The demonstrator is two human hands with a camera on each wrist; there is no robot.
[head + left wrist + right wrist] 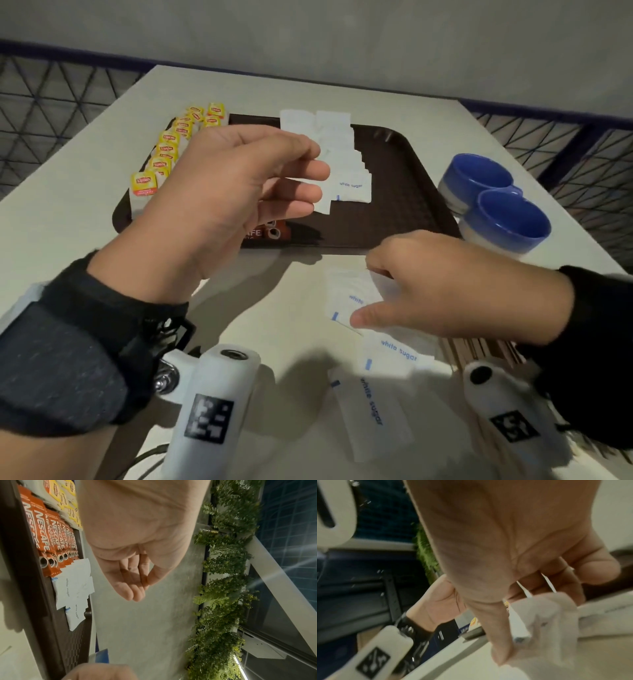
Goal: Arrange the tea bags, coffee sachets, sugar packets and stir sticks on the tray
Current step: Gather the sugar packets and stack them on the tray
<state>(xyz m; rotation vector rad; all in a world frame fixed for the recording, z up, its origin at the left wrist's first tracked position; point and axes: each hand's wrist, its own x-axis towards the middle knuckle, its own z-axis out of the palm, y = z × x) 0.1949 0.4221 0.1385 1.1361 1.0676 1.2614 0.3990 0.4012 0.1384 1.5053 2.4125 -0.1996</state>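
Observation:
A dark brown tray (pixel 404 192) holds a column of yellow tea bags (pixel 166 150) on its left and a column of white sugar packets (pixel 349 186) in its middle. Orange coffee sachets (pixel 51 534) lie between them, mostly hidden behind my left hand in the head view. My left hand (pixel 315 171) hovers above the tray with relaxed fingers and holds nothing. On the table in front of the tray, my right hand (pixel 366 294) pinches a sugar packet (pixel 346 294) between thumb and curled fingers. Two more loose sugar packets (pixel 390 353) lie nearer me. Wooden stir sticks (pixel 479 349) show under my right wrist.
Two blue cups (pixel 479 178) stand on the table to the right of the tray. The tray's right third is bare. A dark railing with mesh runs behind the table, and the table edge drops off on the left.

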